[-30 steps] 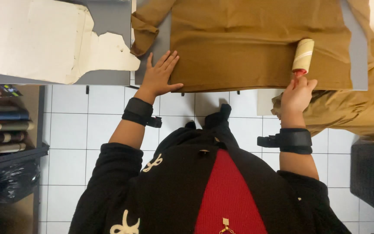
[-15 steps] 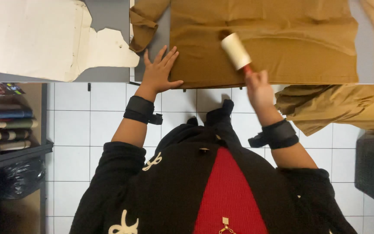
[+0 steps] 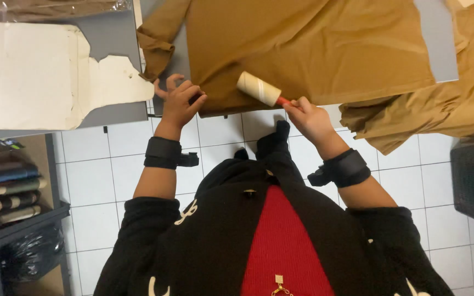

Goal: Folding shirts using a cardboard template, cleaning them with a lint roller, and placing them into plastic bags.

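Lint roller (image 3: 259, 89) on brown garment (image 3: 308, 49)

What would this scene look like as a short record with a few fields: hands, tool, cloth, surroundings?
Left hand: left hand pinches the near edge of the brown garment, fingers curled.
Right hand: right hand grips the red handle of a lint roller.
Tool: roller lies on the garment near its lower edge.
Cloth: spread flat on a grey table; more brown fabric hangs at the right.
Surroundings: torn white paper at left, white tiled floor.
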